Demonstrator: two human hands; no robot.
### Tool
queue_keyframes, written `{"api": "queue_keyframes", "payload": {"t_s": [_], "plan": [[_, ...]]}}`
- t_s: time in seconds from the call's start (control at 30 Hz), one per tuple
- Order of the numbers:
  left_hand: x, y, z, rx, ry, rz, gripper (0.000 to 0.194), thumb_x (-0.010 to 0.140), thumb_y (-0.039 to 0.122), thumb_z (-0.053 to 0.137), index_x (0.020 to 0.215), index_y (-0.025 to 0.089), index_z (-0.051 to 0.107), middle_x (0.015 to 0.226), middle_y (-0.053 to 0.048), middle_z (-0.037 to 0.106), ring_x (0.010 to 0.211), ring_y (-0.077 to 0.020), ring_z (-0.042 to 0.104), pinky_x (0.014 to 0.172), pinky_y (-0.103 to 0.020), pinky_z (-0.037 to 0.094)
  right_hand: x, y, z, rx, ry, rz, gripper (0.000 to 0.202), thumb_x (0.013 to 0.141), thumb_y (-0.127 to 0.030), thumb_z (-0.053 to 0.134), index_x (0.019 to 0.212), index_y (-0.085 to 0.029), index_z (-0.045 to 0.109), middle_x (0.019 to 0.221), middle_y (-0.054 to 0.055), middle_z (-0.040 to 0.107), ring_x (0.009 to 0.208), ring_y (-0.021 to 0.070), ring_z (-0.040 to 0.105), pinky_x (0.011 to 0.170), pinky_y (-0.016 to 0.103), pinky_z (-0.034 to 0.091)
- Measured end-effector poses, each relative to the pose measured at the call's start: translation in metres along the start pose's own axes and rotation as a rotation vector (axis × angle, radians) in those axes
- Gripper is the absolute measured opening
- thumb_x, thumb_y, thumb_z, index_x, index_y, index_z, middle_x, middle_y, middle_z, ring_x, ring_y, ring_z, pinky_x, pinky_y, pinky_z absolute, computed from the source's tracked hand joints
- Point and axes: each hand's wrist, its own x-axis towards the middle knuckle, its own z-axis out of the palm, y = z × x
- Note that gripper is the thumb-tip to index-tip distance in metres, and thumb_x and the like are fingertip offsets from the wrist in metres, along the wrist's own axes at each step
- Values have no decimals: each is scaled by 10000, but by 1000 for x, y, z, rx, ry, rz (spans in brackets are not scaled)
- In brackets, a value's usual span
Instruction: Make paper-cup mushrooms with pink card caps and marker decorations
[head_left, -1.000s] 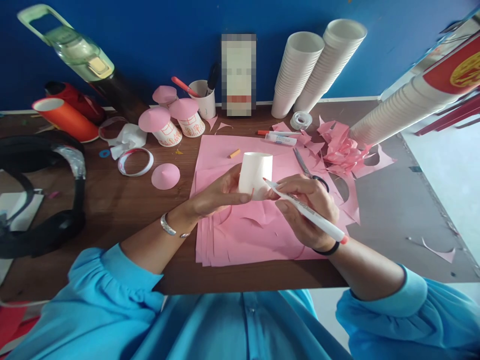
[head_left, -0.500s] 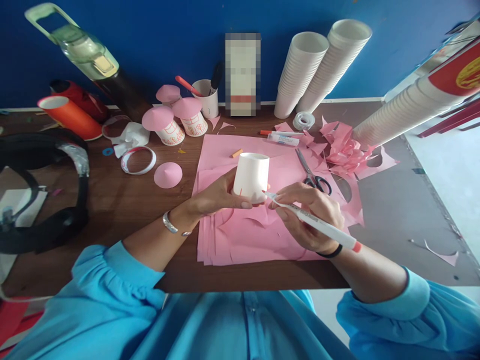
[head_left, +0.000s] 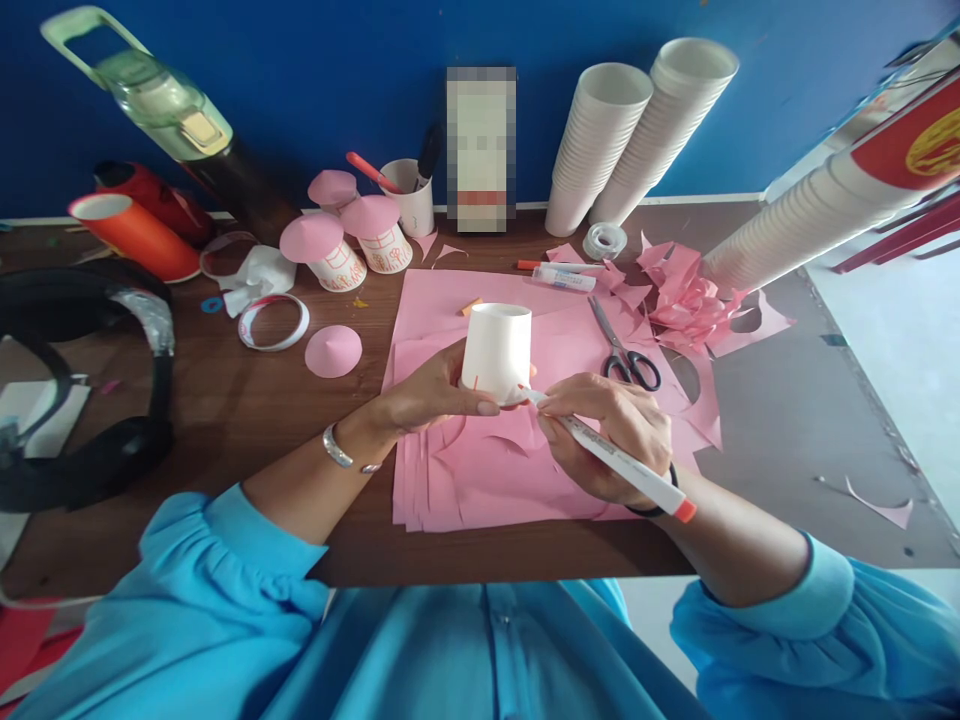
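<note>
My left hand (head_left: 439, 385) is closed around the lower part of a white paper cup (head_left: 496, 348), held over a stack of pink paper (head_left: 487, 490). A short orange line marks the cup near its bottom left. Pinched in my right hand (head_left: 611, 435) is a white marker pen (head_left: 626, 460) with an orange end; its tip meets the cup's lower right side. Black-handled scissors (head_left: 624, 355) lie on the paper beyond my right hand. Left of the stack rests a loose pink paper cone (head_left: 334, 351).
Small cups with pink cone tops (head_left: 337, 262) and orange drawings stand at back left, beside a pen cup (head_left: 414, 205). Tall cup stacks (head_left: 600, 140) lean at the wall. Crumpled pink scraps (head_left: 686, 295) lie right; headphones (head_left: 142, 440) and a bottle (head_left: 172, 110) are left.
The marker has swung to a steeper angle, and my right hand has shifted slightly left with its tip at the cup. My left hand keeps hold of the cup.
</note>
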Motion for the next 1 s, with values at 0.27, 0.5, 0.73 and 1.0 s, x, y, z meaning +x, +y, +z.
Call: {"api": "queue_keyframes", "payload": {"t_s": [0.27, 0.5, 0.73, 1.0], "plan": [[0, -1, -2, 39, 0, -17, 555, 693, 347, 914, 1189, 187, 721, 1127, -109, 752, 1035, -267, 721, 940, -411, 577, 0, 0, 1, -11, -12, -1, 154, 902, -87, 625, 999, -202, 591, 763, 18, 718, 628, 151, 714, 559, 257, 588], [0, -1, -1, 61, 2, -28, 572, 689, 358, 914, 1195, 183, 713, 1149, -119, 749, 1066, -296, 725, 985, -478, 570, -1, 0, 1, -13, -11, 1, 153, 899, -89, 640, 992, -199, 591, 760, 18, 717, 634, 148, 712, 572, 253, 585], [-1, 0, 0, 59, 14, -34, 581, 681, 361, 918, 1193, 183, 712, 1189, -127, 736, 1083, -298, 713, 966, -457, 570, -3, 1, 2, -17, -23, 14, 125, 913, -107, 633, 987, -198, 590, 765, 19, 718, 642, 147, 715, 576, 251, 582], [0, 0, -1, 58, 9, -30, 566, 687, 355, 915, 1187, 182, 713, 1193, -129, 734, 1063, -287, 718, 928, -426, 579, -4, 0, 2, -19, -27, 28, 118, 909, -116, 634, 975, -202, 589, 760, 14, 725, 639, 145, 722, 571, 245, 575]]}}
